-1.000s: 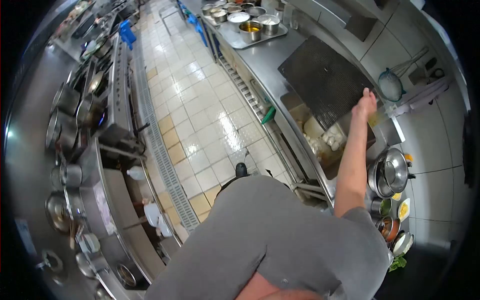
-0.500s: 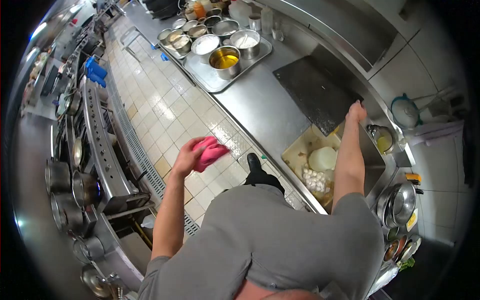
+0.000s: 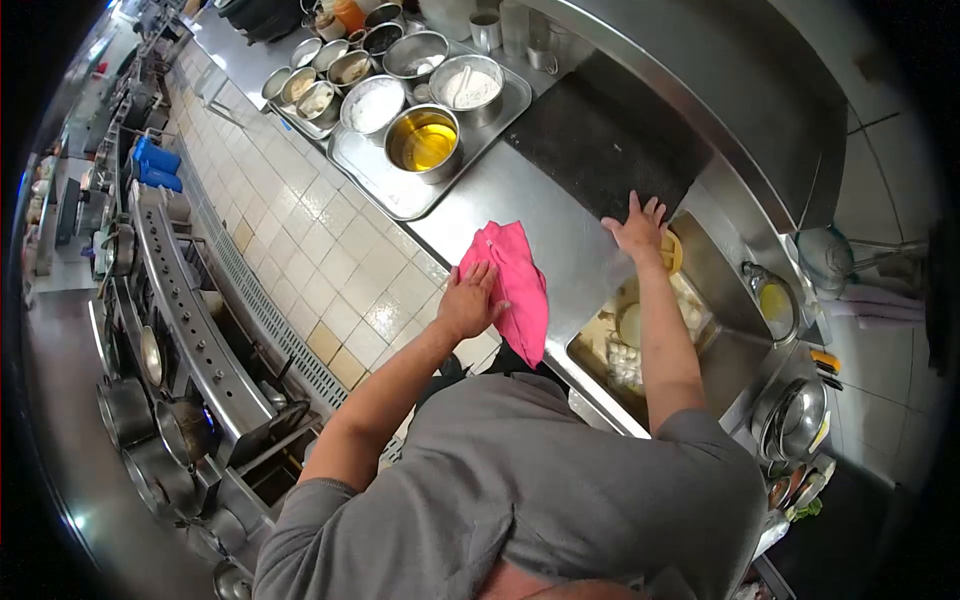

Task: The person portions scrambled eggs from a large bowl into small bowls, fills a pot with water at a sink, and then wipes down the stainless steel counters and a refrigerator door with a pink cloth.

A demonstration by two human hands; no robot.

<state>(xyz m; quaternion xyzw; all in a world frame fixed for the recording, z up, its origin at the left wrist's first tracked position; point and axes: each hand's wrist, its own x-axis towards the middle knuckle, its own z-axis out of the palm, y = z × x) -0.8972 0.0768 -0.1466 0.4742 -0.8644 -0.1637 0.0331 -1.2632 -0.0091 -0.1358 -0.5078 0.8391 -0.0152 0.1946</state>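
My left hand point(image 3: 470, 303) lies flat over a pink cloth point(image 3: 520, 300), fingers stretched across it. The cloth is spread at the front edge of the steel counter point(image 3: 485, 185). At the sink end of the counter, my right hand point(image 3: 637, 232) rests with fingers spread on the near edge of a black board point(image 3: 610, 140). The board lies flat toward the back of the counter. Below my right forearm is a sink point(image 3: 735, 290) holding cloudy water, a pale round item point(image 3: 629, 325) and several small white pieces point(image 3: 625, 368). A yellowish round rim point(image 3: 672, 252) shows beside my right wrist.
Left of the board, a metal tray point(image 3: 400, 200) carries a pot of yellow liquid point(image 3: 424, 145) and bowls of white powder point(image 3: 373, 105). Metal bowls point(image 3: 800, 420) are stacked right of the sink. A stove point(image 3: 200, 300) stands across the tiled floor point(image 3: 330, 235).
The pink cloth went from crumpled in my left hand to spread on the counter edge. The black board moved back from over the sink and now lies flat. My right hand opened.
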